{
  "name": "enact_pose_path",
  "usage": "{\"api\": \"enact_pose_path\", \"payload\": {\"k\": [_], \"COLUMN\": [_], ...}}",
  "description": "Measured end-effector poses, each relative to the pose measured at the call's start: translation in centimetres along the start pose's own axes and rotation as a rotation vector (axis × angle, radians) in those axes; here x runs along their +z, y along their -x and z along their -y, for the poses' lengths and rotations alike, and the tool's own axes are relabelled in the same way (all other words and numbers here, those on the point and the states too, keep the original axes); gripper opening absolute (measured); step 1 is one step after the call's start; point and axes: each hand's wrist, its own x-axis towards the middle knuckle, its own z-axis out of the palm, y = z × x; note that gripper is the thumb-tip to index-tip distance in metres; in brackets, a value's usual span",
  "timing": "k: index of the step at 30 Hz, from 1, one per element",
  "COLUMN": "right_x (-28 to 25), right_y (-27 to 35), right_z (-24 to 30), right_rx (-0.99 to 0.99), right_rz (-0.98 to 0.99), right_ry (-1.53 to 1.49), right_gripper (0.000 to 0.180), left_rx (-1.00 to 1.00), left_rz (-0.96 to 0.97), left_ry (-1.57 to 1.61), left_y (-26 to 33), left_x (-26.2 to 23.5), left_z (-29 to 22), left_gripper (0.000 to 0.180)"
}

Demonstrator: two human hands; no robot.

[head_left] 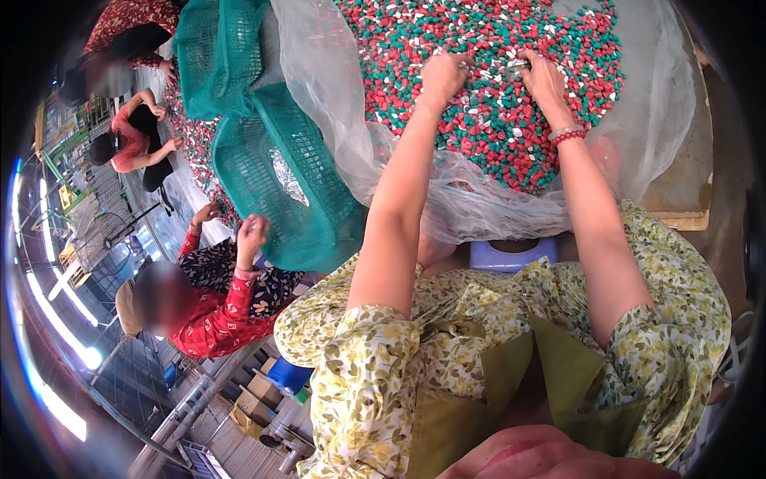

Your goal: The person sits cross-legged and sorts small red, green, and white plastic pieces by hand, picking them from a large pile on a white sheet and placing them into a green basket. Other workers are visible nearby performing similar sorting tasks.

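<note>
A thick layer of small red, green and white pieces is spread in front of me; they are too small to name surely. My left hand is over the middle of them, its fingers curled together at the tips, and what they hold, if anything, is hidden. To its right, my right hand bends down with its fingertips drawn in among the pieces. Something small, pale and dark shows at those fingertips, too small to make out. A red bead bracelet and a paler band circle the right wrist.
Clear plastic sheeting lies bunched along the near edge of the pieces. Green netted baskets stand to the left, one with a silvery wrapper. A blue stool shows below the sheeting. Several people work at the left, one in red sleeves.
</note>
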Motion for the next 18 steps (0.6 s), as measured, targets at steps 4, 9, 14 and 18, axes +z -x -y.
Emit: {"api": "enact_pose_path", "payload": {"k": [4,9,14,18], "right_x": [1.2,1.3,0.8,-0.1], "right_y": [0.6,0.6,0.8,1.0], "right_z": [-0.3,-0.3,-0.3,0.7], "right_rx": [-0.057,-0.111,-0.086,0.031], "right_rz": [-0.109,-0.051,-0.028,-0.03], "right_ry": [0.065,0.069,0.032,-0.124], "right_gripper": [0.031,0.023,0.022,0.034], "left_rx": [0.216,0.245,0.191,0.137], "left_rz": [-0.031,-0.04,0.113,0.18], "left_ry": [-0.144,-0.233,-0.391,-0.336], "left_y": [1.5,1.5,0.3,0.1], "left_x": [1.4,2.8,2.6,2.0], "left_z": [-2.8,-3.5,-5.3,-5.1], "left_gripper": [0.018,0.021,0.018,0.032]}}
